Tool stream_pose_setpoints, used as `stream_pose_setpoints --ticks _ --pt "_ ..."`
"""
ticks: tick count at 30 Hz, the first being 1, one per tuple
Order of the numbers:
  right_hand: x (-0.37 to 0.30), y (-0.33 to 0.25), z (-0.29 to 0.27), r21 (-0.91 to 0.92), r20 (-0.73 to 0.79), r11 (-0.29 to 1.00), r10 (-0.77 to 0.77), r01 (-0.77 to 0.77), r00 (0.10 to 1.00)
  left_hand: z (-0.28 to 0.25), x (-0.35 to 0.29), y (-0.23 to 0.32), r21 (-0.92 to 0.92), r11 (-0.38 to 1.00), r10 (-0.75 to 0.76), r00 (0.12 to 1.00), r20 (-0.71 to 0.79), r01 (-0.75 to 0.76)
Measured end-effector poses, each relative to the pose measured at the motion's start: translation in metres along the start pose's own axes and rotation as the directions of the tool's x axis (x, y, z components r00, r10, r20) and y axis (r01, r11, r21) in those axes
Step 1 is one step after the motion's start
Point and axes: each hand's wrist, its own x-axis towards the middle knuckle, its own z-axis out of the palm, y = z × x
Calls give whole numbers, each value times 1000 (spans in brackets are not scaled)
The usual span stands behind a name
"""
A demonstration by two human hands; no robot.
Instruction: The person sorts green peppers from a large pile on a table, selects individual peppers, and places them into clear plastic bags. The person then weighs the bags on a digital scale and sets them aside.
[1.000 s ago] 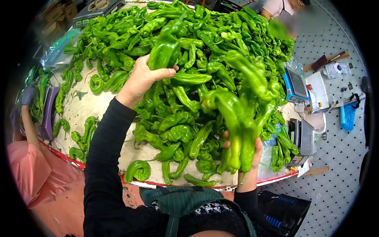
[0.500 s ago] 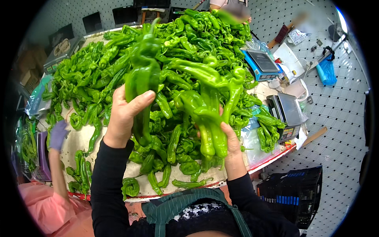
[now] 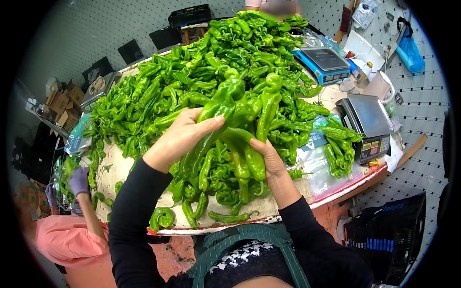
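Observation:
Both of my hands are raised over a large heap of long green peppers (image 3: 158,91) on the table. My left hand (image 3: 185,137) is closed round a big glossy green pepper (image 3: 222,103), thumb across its front. Beside it, my right hand (image 3: 270,161) grips several green peppers (image 3: 245,158) in a bunch, its thumb in front and its other fingers mostly hidden behind them. The two handfuls meet or overlap in the middle. Below them, loose peppers lie near the table's front edge, among them a curled pepper (image 3: 162,218) and a straight one (image 3: 233,217).
A grey scale (image 3: 367,117) and a blue scale (image 3: 324,62) stand on the right. Several peppers (image 3: 338,149) lie on clear plastic bags (image 3: 324,180). A black crate (image 3: 384,235) is at lower right. At left, a co-worker in pink (image 3: 72,237) wears purple gloves (image 3: 78,181).
My left hand has moved right and tilted its pepper towards the bunch in my right hand. The view has shifted. The co-worker at left now holds a pepper or bag near the edge.

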Motion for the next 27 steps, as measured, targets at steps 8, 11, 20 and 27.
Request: stream_pose_setpoints --ticks 8,11,20,27 --pt "-12 -39 -31 26 -96 996 -83 86 992 70 -2 1 -169 935 245 912 -328 -312" --pt "-11 -57 -23 -56 -97 986 -159 154 982 128 22 -21 155 913 408 864 -294 -378" --pt "-15 -74 -43 -128 -32 957 -265 259 964 190 67 -28 484 768 622 667 -409 -419" --pt "-9 -99 -56 -100 64 965 -236 242 970 187 83 -20 477 752 630 706 -322 -454"
